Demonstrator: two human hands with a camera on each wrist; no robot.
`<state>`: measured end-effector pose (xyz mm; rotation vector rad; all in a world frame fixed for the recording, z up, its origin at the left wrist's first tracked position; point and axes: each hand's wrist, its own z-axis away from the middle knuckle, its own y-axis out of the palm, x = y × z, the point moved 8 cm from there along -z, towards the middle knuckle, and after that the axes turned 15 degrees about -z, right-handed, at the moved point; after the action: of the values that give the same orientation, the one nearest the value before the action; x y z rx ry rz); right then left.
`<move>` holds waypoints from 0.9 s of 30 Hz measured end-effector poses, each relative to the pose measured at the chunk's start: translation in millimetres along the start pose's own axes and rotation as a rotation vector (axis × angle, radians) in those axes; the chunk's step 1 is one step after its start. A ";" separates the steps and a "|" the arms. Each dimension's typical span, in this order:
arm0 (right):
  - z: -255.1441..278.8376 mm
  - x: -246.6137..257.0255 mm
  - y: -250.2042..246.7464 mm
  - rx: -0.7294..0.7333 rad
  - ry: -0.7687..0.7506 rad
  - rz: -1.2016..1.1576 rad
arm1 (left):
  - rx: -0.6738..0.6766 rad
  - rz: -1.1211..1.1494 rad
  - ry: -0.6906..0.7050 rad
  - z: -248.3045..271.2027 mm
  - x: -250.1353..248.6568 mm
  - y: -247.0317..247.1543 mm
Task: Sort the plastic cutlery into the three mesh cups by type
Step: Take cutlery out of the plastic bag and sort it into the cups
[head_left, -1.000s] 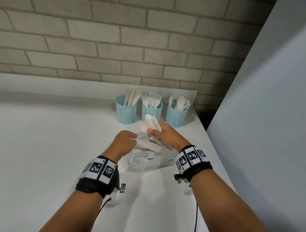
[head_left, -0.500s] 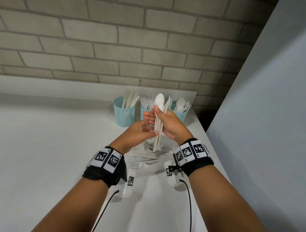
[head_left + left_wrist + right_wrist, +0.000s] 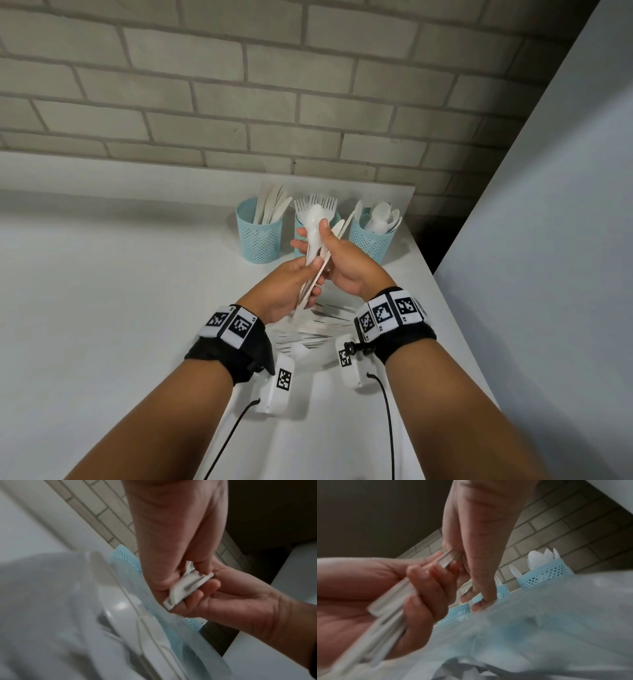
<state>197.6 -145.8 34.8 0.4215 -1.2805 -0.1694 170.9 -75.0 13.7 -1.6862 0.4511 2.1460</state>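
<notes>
Both hands meet above the white table [image 3: 102,308], just in front of three blue mesh cups standing in a row at about twelve o'clock from the hands. The right hand [image 3: 346,270] is curled around a small bundle of white plastic cutlery [image 3: 313,250], thumb pressed on the front of it; the left hand [image 3: 284,291] grips the bundle's lower handle ends with fingers wrapped round them, as the right wrist view shows [image 3: 412,588]. The bundle's long axis runs from roughly seven o'clock at the handle ends to one o'clock at the top, nearly upright and leaning slightly right. A spoon bowl [image 3: 315,215] points up and away at the top, overlapping the middle cup in the head view. The left cup [image 3: 259,236] holds knives, the middle cup [image 3: 298,222] forks with tines up, the right cup [image 3: 370,240] spoons with bowls up. At six o'clock below the hands lies a clear plastic bag [image 3: 308,330] with more white cutlery inside it, flat on the table. The left wrist view shows the bundle's squared handle ends [image 3: 187,586] pinched between the fingers of both hands.
</notes>
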 end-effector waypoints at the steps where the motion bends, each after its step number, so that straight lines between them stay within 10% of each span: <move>1: -0.6 -2.4 -2.1 -0.004 0.017 -0.025 | -0.020 0.027 -0.009 -0.3 2.3 -3.1; 27: -23.4 54.1 -16.2 -0.327 -0.307 -0.180 | -0.450 0.095 -0.009 9.9 9.9 -67.6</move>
<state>237.1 -174.8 71.3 0.2325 -1.4835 -0.6057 192.6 -10.0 4.9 -1.9128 0.0415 2.4598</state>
